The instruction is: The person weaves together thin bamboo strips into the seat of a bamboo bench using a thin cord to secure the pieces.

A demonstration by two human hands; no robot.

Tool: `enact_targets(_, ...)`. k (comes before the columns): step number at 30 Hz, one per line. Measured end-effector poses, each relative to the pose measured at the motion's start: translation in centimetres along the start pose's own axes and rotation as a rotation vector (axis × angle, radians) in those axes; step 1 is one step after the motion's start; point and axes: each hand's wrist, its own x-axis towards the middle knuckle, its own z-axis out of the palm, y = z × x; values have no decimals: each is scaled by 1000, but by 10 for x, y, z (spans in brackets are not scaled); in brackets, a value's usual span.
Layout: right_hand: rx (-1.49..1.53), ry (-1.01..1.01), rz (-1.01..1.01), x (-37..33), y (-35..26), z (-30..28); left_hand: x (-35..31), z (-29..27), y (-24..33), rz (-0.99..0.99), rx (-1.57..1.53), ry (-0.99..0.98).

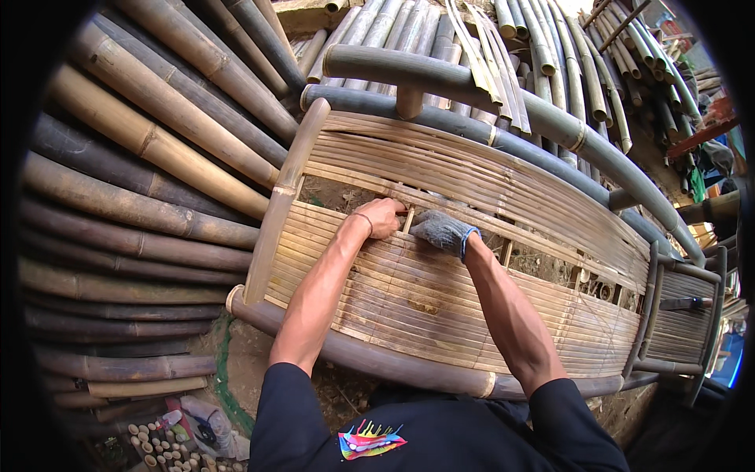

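Note:
A bamboo bench point(440, 307) with a slatted seat lies across in front of me. A long gap between its near and far slats shows short crosspieces and the ground below. My left hand point(384, 218) is bare, with a thin band at the wrist. Its fingers curl at the gap's near edge, beside a short upright bamboo crosspiece point(409, 219). My right hand point(440, 232), in a grey knit glove, is closed just right of that crosspiece, its fingertips down in the gap. What either hand grips is hidden.
Thick bamboo poles point(149, 141) are stacked along the left. More poles point(550, 71) and pale split strips point(487, 63) lie beyond the bench's rounded back rail point(440, 75). A dark-handled tool point(686, 304) rests on a smaller slatted piece at right. Cut bamboo ends point(157, 448) sit lower left.

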Motion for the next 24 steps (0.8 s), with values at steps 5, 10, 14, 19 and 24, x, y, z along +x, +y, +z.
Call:
enact_targets(5, 89, 41, 95, -16, -22, -17, -9, -18, 12, -83, -82, 5)
enact_targets(10, -103, 692, 405, -59, -105, -13, -51, -41, 36, -165, -262, 153)
enact_targets(14, -176, 978, 167, -72, -148, -19, -76, -65, 72, -79, -488, 11)
enact_targets(19, 338, 686, 57, -116, -171, -41, -95, -65, 73, 30, -752, 50)
enact_targets(24, 99, 249, 403, -255, -273, -128, -116, -6, 91, 352, -271, 405)
